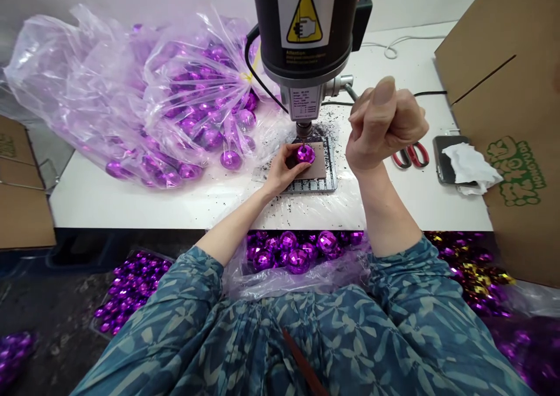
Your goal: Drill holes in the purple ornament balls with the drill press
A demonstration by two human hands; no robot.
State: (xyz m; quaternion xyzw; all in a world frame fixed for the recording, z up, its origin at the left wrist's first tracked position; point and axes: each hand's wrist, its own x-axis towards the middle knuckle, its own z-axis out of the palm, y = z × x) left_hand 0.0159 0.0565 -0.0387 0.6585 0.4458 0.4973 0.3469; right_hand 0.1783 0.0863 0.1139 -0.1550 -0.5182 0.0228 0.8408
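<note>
With thumb and fingers, my left hand (284,170) grips a shiny purple faceted ball (305,154) from its left side. The ball rests on a small brown board (318,165), which lies on the slotted metal base (330,181) of a drill press (304,31). Directly over the ball is the drill chuck (303,129), its tip at or very near the ball's top; contact cannot be made out. My right hand (385,122) is closed around the end of the press's feed lever (350,91), whose grip is hidden inside the fist.
A tied clear bag (175,104) of purple balls lies at the left. More purple balls (297,259) sit in plastic at the table's front edge. Red-handled scissors (411,156), a phone-like black object (444,163) under white tissue (470,165), and a cardboard box (507,104) are right.
</note>
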